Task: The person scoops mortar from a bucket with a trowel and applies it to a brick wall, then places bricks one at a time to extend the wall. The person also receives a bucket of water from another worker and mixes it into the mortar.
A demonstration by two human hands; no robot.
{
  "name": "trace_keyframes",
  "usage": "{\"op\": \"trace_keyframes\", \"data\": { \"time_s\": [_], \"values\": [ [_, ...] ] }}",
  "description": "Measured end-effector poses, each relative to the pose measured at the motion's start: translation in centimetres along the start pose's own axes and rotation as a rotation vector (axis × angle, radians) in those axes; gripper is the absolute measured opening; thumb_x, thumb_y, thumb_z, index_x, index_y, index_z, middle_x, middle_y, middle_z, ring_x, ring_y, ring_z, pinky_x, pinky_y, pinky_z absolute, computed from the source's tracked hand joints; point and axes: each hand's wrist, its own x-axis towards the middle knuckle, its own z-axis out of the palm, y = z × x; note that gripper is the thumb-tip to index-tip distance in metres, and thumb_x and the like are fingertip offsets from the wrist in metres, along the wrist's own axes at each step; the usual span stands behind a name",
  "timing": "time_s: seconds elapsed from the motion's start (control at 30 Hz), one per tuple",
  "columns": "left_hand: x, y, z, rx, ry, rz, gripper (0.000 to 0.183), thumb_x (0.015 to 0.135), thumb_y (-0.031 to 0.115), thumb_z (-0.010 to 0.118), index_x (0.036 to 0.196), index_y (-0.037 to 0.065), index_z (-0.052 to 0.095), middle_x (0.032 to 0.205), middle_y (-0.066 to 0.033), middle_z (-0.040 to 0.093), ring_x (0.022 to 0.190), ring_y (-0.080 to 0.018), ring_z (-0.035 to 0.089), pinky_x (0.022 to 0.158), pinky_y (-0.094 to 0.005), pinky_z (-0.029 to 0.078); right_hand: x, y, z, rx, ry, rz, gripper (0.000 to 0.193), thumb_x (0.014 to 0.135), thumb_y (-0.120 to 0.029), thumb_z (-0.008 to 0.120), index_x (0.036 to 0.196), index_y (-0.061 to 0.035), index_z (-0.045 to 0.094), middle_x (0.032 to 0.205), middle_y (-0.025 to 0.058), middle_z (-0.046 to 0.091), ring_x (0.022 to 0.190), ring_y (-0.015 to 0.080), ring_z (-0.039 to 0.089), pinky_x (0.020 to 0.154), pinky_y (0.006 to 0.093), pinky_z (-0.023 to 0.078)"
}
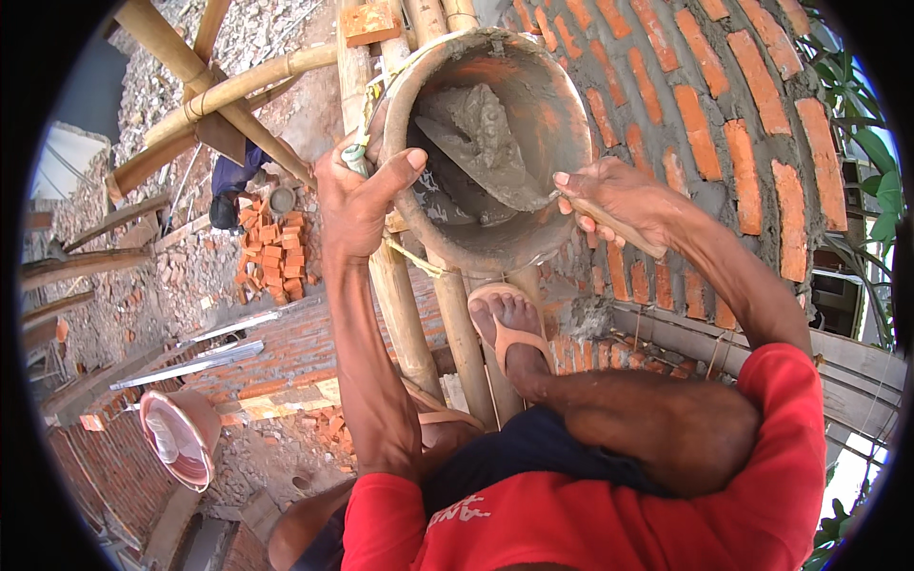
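Note:
A mortar-smeared bucket [441,240] stands tipped toward me on the bamboo poles. My left hand [362,195] grips its left rim, thumb over the edge and the other fingers hidden on the outside. Beside that hand is a small pale green piece [354,158], whose kind I cannot make out. In my right hand [624,202], closed around its wooden handle [628,235], is a trowel. Its pointed blade [447,143] lies inside the bucket, heaped with wet grey mortar [487,128]. More mortar clings to the bucket's inner wall.
Bamboo poles [390,295] run under my sandalled foot [509,333]. A freshly mortared brick wall [700,124] rises at right; one loose brick [369,24] lies on the poles. Far below, a person [243,181] bends by a brick pile [276,249]. A pinkish bucket [181,438] is lower left.

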Motion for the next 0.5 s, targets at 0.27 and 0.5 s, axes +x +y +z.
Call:
{"op": "trace_keyframes", "data": {
  "time_s": [0.27, 0.5],
  "values": [
    [0.2, 0.0, 0.6, 0.119, 0.057, -0.031, 0.045, 0.078, 0.016, 0.083, 0.115, -0.005, 0.069, 0.079, 0.001, 0.064, 0.062, -0.0058, 0.051, 0.056, -0.0222, 0.04, 0.1, -1.5, -2.5, -1.355, 0.951, -0.584, 0.041, 0.105, -0.033, 0.052, 0.098, 0.0027, 0.07, 0.077, 0.0204, 0.071, 0.06, 0.0328, 0.069, 0.051, 0.0434, 0.054],
    [0.4, -0.5, 0.6, 0.069, 0.105, 0.016, 0.044, 0.077, 0.02, 0.085, 0.111, -0.004, 0.07, 0.067, 0.0033, 0.058, 0.049, -0.0035, 0.044, 0.043, -0.0212, 0.032, 4.8, -0.3, 1.8, -1.395, 0.503, -0.696, 0.038, 0.104, -0.034, 0.054, 0.098, -0.0001, 0.071, 0.08, 0.0183, 0.072, 0.067, 0.0301, 0.073, 0.057, 0.043, 0.058]
  ]
}}
